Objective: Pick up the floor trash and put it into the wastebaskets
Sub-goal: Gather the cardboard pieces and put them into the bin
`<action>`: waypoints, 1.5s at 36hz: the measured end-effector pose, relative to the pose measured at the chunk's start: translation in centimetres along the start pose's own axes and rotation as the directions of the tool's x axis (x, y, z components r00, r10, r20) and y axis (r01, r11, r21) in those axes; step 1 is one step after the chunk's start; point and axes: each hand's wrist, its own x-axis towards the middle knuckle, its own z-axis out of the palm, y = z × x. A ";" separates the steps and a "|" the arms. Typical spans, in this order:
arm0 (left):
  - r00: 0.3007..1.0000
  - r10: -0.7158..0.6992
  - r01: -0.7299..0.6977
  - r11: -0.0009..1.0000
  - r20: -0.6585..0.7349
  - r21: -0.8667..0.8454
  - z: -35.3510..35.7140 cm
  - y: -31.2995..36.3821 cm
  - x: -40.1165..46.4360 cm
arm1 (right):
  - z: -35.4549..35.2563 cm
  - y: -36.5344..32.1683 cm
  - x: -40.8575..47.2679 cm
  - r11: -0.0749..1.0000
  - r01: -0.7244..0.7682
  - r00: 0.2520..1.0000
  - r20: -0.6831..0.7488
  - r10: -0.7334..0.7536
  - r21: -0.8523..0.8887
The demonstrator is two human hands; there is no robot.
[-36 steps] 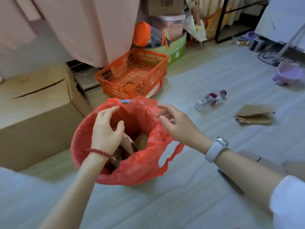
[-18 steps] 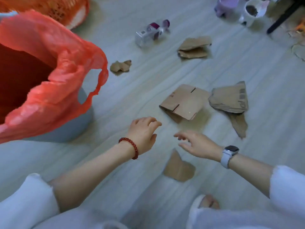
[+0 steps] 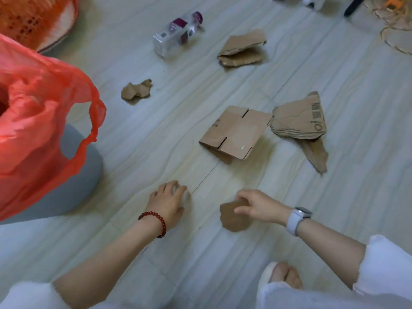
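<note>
Five things still lie on the floor, four cardboard bits and a bottle, well apart from the bin, while the right hand pinches a small scrap and the left hand rests on the floor, fingers bent, holding nothing I can see.

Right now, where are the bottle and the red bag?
Clear plastic bottle with purple label (image 3: 177, 34), head view, on its label.
Red plastic bag lining the grey wastebasket (image 3: 33, 121), head view, on its draped side.

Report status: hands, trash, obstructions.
Right hand pinching small cardboard scrap; left hand resting on floor. Wastebasket at left. Path unobstructed.
</note>
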 end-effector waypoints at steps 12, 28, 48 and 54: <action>0.938 0.266 -0.219 0.952 -0.222 0.216 -7.0 6.9 10.2 | -6.9 2.5 -2.0 0.636 0.079 0.909 -0.317 0.270 0.768; 0.509 0.123 -0.232 0.973 -0.852 0.002 -19.7 8.8 8.6 | -15.3 -2.2 -2.8 0.509 0.545 0.410 -0.741 0.531 0.666; -0.109 -0.249 0.044 0.966 -0.962 -0.255 -32.4 -10.9 -20.3 | -16.9 -34.4 0.1 0.510 0.795 0.458 -0.877 -0.148 0.329; 0.181 -0.001 0.137 0.990 -0.983 0.024 -27.7 -15.9 -23.4 | -13.7 -39.2 2.4 0.549 0.765 0.516 -0.830 -0.210 0.337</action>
